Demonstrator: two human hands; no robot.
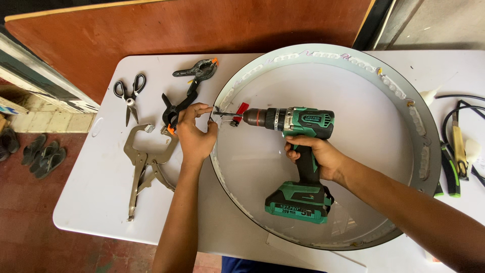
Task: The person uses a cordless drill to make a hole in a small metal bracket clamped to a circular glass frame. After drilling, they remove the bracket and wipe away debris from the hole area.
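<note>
A white rectangular counter [101, 192] carries a large round white shallow tray with a dark rim [364, 126]. Inside it, the right hand [316, 154] is wrapped around a green-and-black cordless drill [298, 151]; the left hand [194, 134] pinches the rim at the bit.

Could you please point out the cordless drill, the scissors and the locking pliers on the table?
cordless drill [303, 121]: head view, on its green body.
scissors [130, 101]: head view, at the pivot.
locking pliers [144, 167]: head view, on the metal handles.
</note>
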